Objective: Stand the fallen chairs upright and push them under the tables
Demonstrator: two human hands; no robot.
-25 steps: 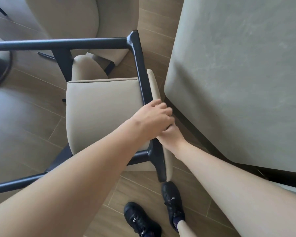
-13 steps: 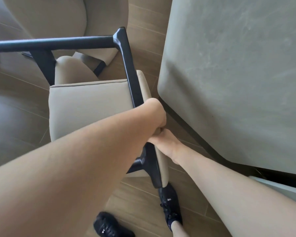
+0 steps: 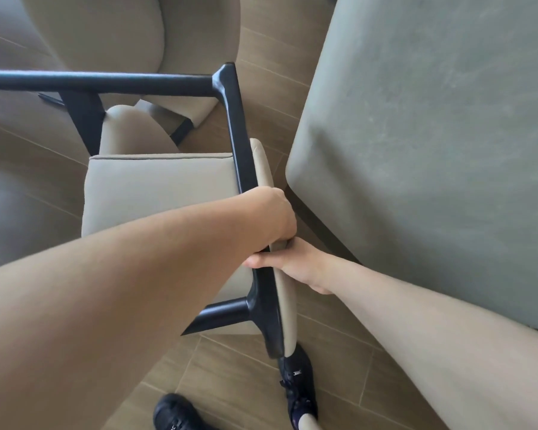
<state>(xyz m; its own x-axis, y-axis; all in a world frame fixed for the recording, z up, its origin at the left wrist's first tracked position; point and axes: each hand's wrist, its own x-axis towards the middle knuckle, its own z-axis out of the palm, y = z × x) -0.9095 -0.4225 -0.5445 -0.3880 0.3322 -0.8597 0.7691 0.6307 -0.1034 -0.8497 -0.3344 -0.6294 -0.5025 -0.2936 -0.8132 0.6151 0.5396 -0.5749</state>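
Chair: the beige chair point(image 3: 156, 193) lies on its side on the floor, just left of the desk point(image 3: 432, 150).
Fingers: your left hand point(image 3: 271, 215) and right hand point(image 3: 295, 265) are both closed around its black frame rail point(image 3: 243, 144).
Risk: you may knock the frame against the desk corner beside your fingers.
Writing: none readable.

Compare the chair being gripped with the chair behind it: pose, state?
The gripped chair is held by the left hand and right hand on its black frame; the far chair is untouched. The gripped chair's frame and seat edge show fully; the far chair is mostly hidden behind it. Both have beige upholstery and dark frames.
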